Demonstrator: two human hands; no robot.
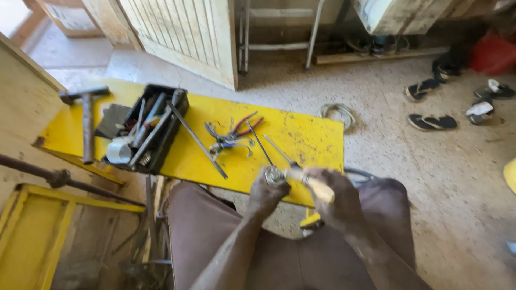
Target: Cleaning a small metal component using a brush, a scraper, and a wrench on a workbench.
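Wooden tool handle point(316, 188) sits gripped in the right hand point(337, 200), long axis toward ten o'clock, where left-hand fingers point(267, 189) pinch a small metal fitting point(273, 174).

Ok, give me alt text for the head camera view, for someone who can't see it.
A seated person's right hand holds a pale-handled tool against a small round metal part pinched in the left hand. Beyond lies a yellow board with red-handled pliers, a black toolbox and a hammer.

Speckled concrete floor point(408, 177), slatted wooden door point(185, 37), perhaps ladder point(244, 32) behind.
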